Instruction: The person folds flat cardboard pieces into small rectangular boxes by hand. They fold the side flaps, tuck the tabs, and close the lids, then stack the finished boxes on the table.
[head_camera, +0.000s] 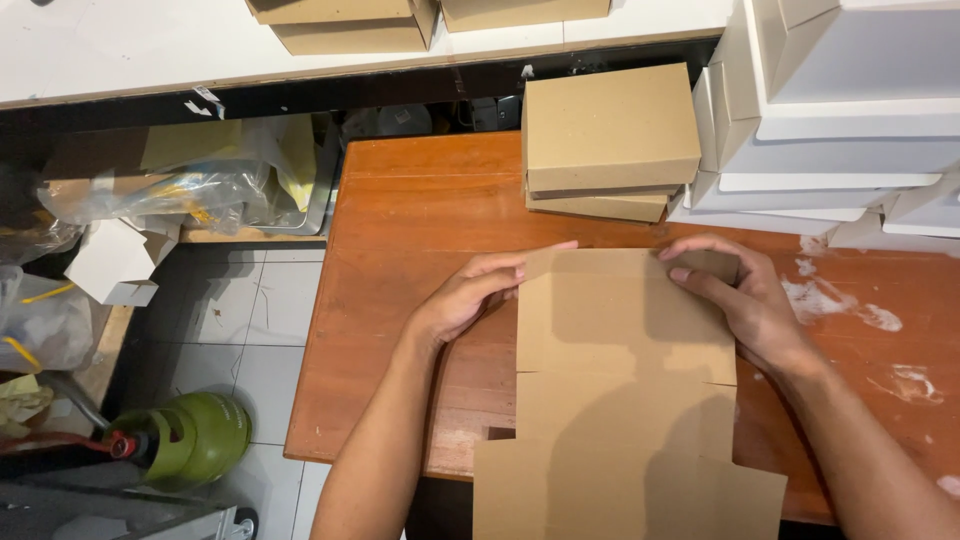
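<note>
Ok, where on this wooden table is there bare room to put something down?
Bare wood lies on the table between its left edge, the brown boxes and the left hand. It is crowded at the back right, where white boxes stack up; the flat cardboard fills the middle.

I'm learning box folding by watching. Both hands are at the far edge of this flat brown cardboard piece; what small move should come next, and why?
Probably fold the far flap over toward the body. The left hand and right hand both pinch the far edge of the flat cardboard blank, which lies unfolded on the wooden table. Finished brown boxes sit stacked behind it.
</note>
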